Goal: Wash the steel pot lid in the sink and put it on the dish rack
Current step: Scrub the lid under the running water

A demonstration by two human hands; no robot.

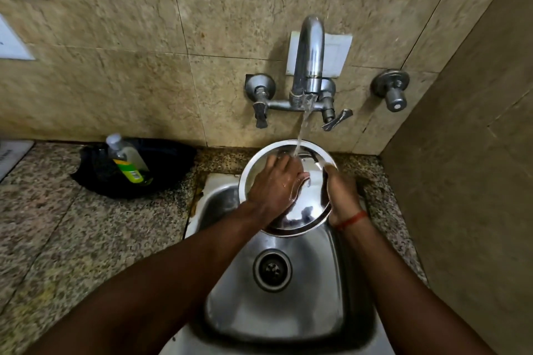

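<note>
A round steel pot lid is held tilted over the far end of the steel sink. Water runs from the wall tap onto the lid's upper part. My right hand grips the lid's right rim. My left hand lies flat on the lid's inner face, fingers spread under the stream. No dish rack is in view.
A black bowl-like dish on the granite counter holds a bottle of green dish liquid. Tap handles flank the spout. A tiled wall closes in the right side. The sink drain is open.
</note>
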